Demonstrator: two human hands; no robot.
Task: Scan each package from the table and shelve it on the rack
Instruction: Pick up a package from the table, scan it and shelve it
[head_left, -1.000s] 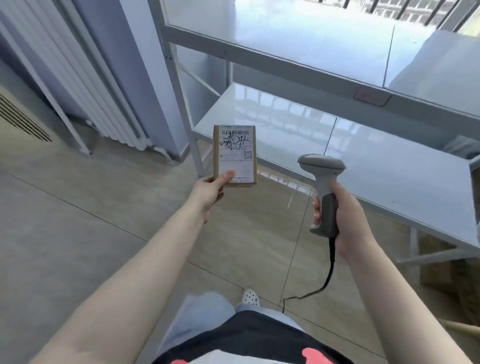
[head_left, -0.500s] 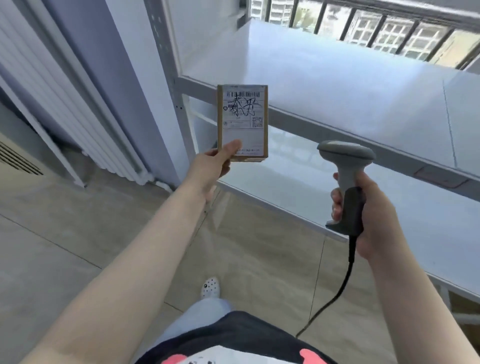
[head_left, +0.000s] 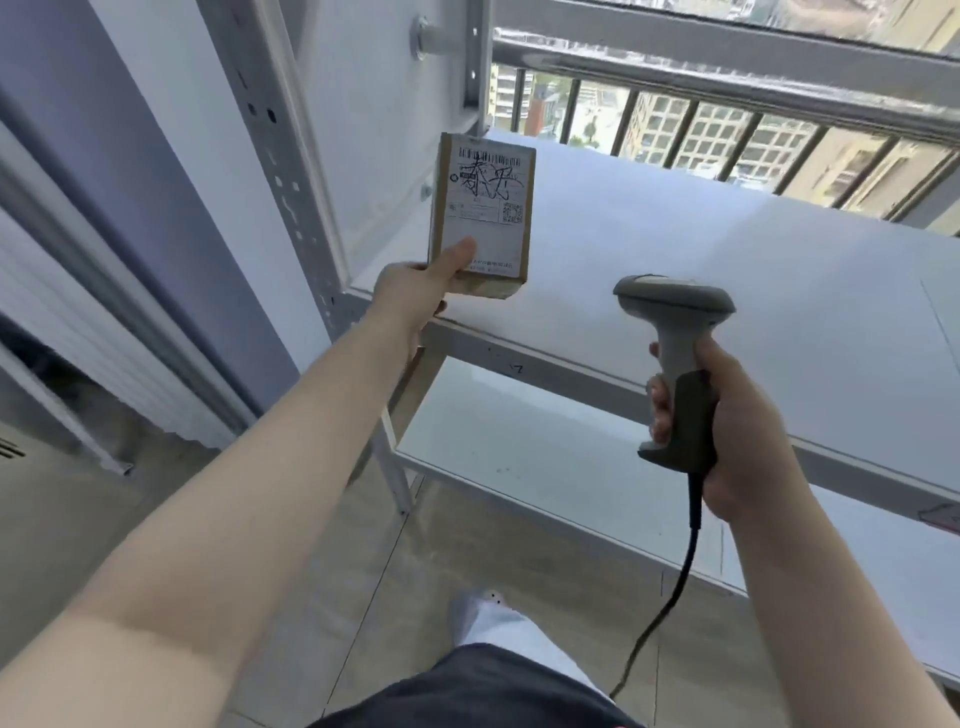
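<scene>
A small brown cardboard package (head_left: 483, 213) with a white shipping label, barcode and black handwriting faces me. My left hand (head_left: 415, 286) pinches its lower left corner, thumb on the label, and holds it upright above the left end of the white rack's upper shelf (head_left: 701, 270). My right hand (head_left: 727, 441) grips the handle of a grey barcode scanner (head_left: 675, 322), held upright to the right of the package, in front of the shelf's front edge. Its black cable (head_left: 670, 597) hangs down toward the floor.
The rack's perforated metal upright (head_left: 291, 171) stands left of the package. A lower white shelf (head_left: 545, 457) lies under the upper one. Behind the rack is a window with a barred railing (head_left: 727, 119). A white radiator (head_left: 78, 338) lines the wall on the left. Tiled floor lies below.
My view has tilted up and moved closer to the rack. My left hand has carried the package up and forward, from in front of the lower shelf to above the upper shelf. The scanner stayed alongside.
</scene>
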